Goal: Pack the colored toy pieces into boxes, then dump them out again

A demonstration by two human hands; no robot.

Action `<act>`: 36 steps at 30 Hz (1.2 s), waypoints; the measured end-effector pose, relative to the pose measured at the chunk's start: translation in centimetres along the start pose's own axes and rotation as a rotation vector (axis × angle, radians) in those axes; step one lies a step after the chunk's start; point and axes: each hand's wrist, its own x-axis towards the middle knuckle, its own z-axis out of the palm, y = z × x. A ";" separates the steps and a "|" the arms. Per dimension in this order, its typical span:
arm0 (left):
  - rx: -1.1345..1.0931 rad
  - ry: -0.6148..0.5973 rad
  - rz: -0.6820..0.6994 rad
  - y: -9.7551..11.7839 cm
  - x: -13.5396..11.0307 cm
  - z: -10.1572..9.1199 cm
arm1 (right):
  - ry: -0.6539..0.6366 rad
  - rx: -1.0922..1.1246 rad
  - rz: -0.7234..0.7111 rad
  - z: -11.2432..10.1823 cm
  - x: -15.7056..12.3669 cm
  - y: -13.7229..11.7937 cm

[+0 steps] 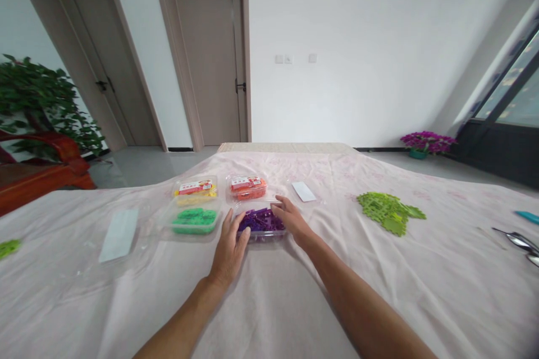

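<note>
A clear plastic box of purple pieces sits on the pink cloth in front of me. My left hand rests against its left side, fingers curled round the near-left corner. My right hand lies on its right edge, fingers bent over the rim. Both hands grip the box. To its left stands a box of green pieces. Behind are a box of yellow pieces and a box of orange pieces, both with labelled lids.
A heap of light green pieces lies to the right on the cloth-covered table. A clear lid lies at left, a white card behind the boxes. Metal tools at far right. A red wooden chair stands left.
</note>
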 end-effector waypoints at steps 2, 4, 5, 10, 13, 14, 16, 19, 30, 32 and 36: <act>0.041 0.005 0.014 0.2 0.0 0.0 | -0.020 0.014 0.046 0.1 0.0 -0.2; 0.088 0.001 0.037 0.4 -0.1 0.0 | -0.022 0.003 0.078 0.2 0.0 -0.5; 0.112 0.000 0.050 0.4 -0.2 -0.1 | -0.023 -0.010 0.084 0.3 -0.1 -0.6; 0.212 0.034 0.113 0.5 -0.5 -0.1 | -0.041 -0.038 0.102 0.2 0.0 -0.9; 0.266 0.042 0.124 0.5 -0.3 -0.2 | -0.032 -0.096 0.090 0.0 0.0 -0.7; 0.283 0.040 0.128 0.5 -0.2 -0.3 | -0.022 -0.151 0.066 -0.1 0.0 -0.7; 0.315 0.035 0.137 0.5 -0.1 -0.5 | 0.019 -0.308 -0.070 -0.4 -0.2 -0.8; 0.352 0.033 0.142 0.8 0.1 -0.8 | 0.063 -0.522 -0.423 -0.7 -0.4 -1.5; 0.390 0.057 0.244 1.4 0.7 -1.0 | -0.145 -0.620 -0.510 -1.0 -0.5 -2.9; 0.382 0.044 0.254 1.3 0.7 -1.0 | -0.144 -0.592 -0.512 -0.9 -0.5 -2.7; 0.366 0.016 0.250 0.9 0.6 -0.9 | 0.044 -0.520 -0.522 -1.5 0.1 -1.8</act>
